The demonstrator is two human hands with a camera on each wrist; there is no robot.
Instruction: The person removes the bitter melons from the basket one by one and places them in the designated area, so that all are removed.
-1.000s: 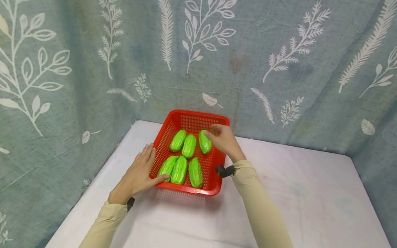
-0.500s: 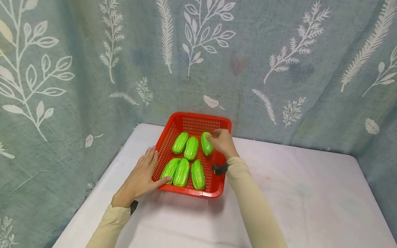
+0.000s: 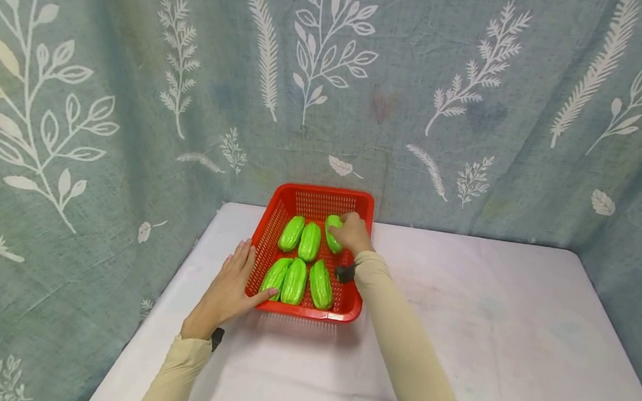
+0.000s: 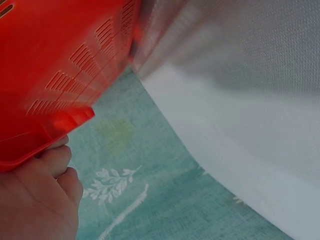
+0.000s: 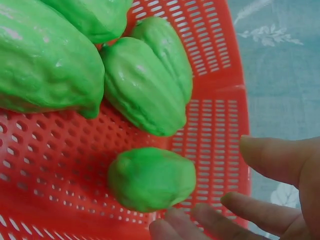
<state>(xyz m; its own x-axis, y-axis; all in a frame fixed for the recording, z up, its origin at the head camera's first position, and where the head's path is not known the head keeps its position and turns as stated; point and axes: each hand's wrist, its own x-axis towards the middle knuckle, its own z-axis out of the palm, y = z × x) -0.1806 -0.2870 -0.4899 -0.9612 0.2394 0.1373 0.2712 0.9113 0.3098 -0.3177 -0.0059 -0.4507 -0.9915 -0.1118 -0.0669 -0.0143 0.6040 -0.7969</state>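
Note:
A red plastic basket (image 3: 357, 299) holds several bright green, ribbed and lumpy fruits that look like bitter melons, in a back row and a front row. My left hand (image 3: 223, 294) rests at the basket's front left corner, fingers along the left rim and thumb across the front rim. The left wrist view has its fingers at the rim from outside. My right hand (image 3: 352, 234) reaches into the basket at the back right bitter melon (image 3: 333, 232). In the right wrist view, fingertips (image 5: 162, 229) are right beside that melon (image 5: 150, 180), and the thumb stands apart from it.
The basket stands on a table with a white cloth (image 3: 459, 321), close to its back edge. A grey-green curtain (image 3: 399, 93) with white leaf prints hangs behind and to both sides. Other melons (image 3: 320, 284) lie in the front row.
My right hand has come lower and closer in over the back right melon, its wrist shifting left. My left hand stays at the basket corner. The melons keep their places.

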